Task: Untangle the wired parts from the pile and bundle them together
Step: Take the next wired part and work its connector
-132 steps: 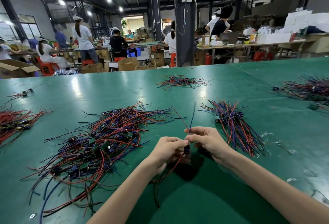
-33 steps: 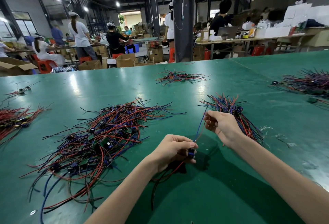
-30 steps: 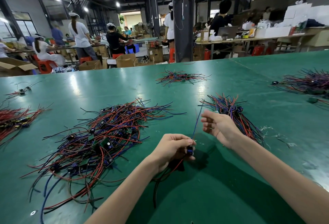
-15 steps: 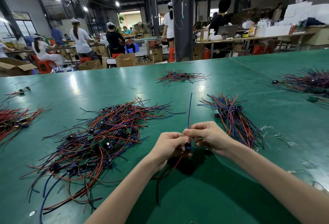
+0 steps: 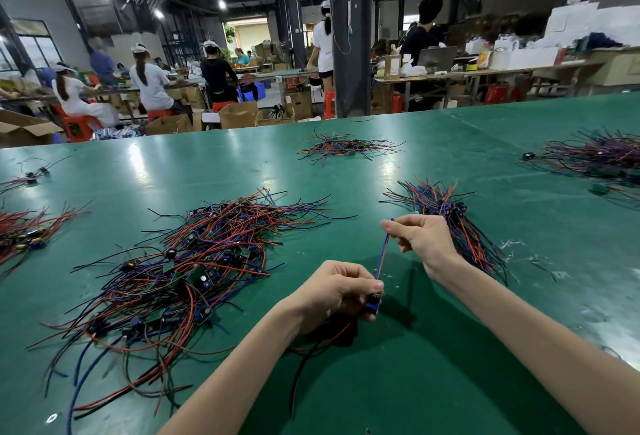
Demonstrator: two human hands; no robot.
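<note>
Head: right hand (image 5: 424, 242) pulled away from left hand (image 5: 337, 291), pinching wires (image 5: 382, 254) taut; left grips wired part (image 5: 373, 303).

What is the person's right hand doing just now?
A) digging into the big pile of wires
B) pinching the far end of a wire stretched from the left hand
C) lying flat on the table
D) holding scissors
B: the right hand pinches the top of a straight thin wire that runs down to the left hand, which grips a small part.

Left hand (image 5: 337, 287) grips small part (image 5: 373, 305); right hand (image 5: 420, 239) pinches its wires (image 5: 382, 254) taut; tangled pile (image 5: 194, 261) at left.
</note>
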